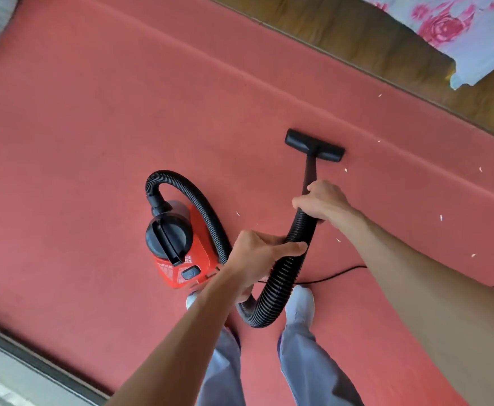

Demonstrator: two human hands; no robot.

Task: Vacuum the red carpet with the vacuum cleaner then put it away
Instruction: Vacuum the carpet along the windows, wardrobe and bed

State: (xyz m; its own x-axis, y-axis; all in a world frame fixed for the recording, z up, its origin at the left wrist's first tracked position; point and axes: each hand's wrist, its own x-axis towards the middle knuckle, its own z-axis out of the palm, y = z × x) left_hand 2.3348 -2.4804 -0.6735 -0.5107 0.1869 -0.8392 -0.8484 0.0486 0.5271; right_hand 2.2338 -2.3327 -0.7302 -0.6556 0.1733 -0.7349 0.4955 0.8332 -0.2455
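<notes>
The red carpet (93, 127) lies bare over its whole left half and also beyond the floor head (314, 145), up to the far edge, where a brown wooden strip (357, 33) with a flowered sheet (459, 30) hanging over it closes the way. Near the middle the vacuum cleaner (178, 250) stands just left of the left hand (257, 259), and its hose (281, 276) arches from the body to both hands and loops down between the feet. Nearer the person than the right hand (324, 203), a thin black cord (336, 273) lies across the carpet toward the right edge, with small white scraps (441, 217) scattered on that side.
</notes>
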